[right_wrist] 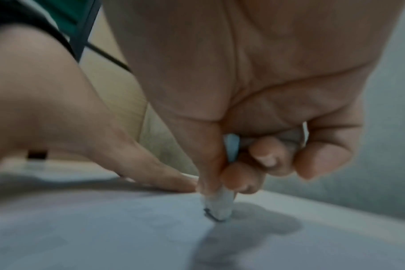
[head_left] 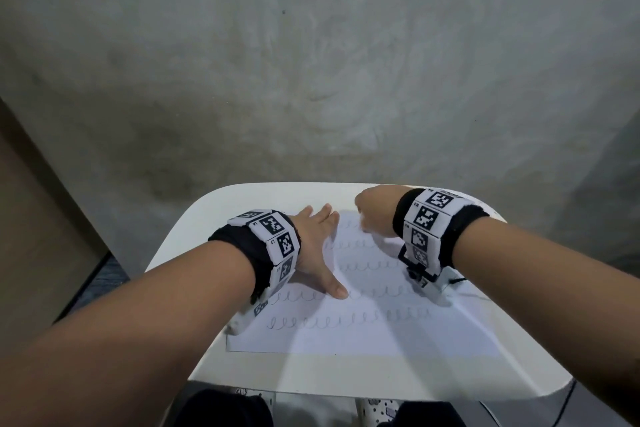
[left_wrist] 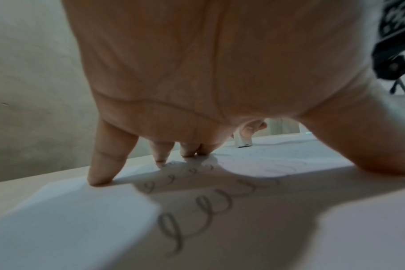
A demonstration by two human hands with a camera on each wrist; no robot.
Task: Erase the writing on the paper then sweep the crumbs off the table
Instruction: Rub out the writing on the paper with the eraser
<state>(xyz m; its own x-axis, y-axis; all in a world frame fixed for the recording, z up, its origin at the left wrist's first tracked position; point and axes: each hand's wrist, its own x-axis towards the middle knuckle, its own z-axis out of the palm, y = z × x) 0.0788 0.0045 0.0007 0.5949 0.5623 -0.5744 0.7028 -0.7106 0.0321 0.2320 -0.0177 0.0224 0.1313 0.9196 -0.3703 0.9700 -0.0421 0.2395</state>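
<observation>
My white paper [head_left: 363,333] carries grey looped pencil rows. The white eraser [right_wrist: 220,206] shows a dark smudged tip at 6 o'clock. The table [head_left: 194,229] is white. Both black wristbands [head_left: 273,246] bear black-and-white square-coded tags.

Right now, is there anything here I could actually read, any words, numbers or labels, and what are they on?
paper: rows of pencilled loops, no real words.
left wristband: black-and-white square codes; its small printed marks are too small to read.
right wristband: the same.
eraser: no lettering visible.
</observation>
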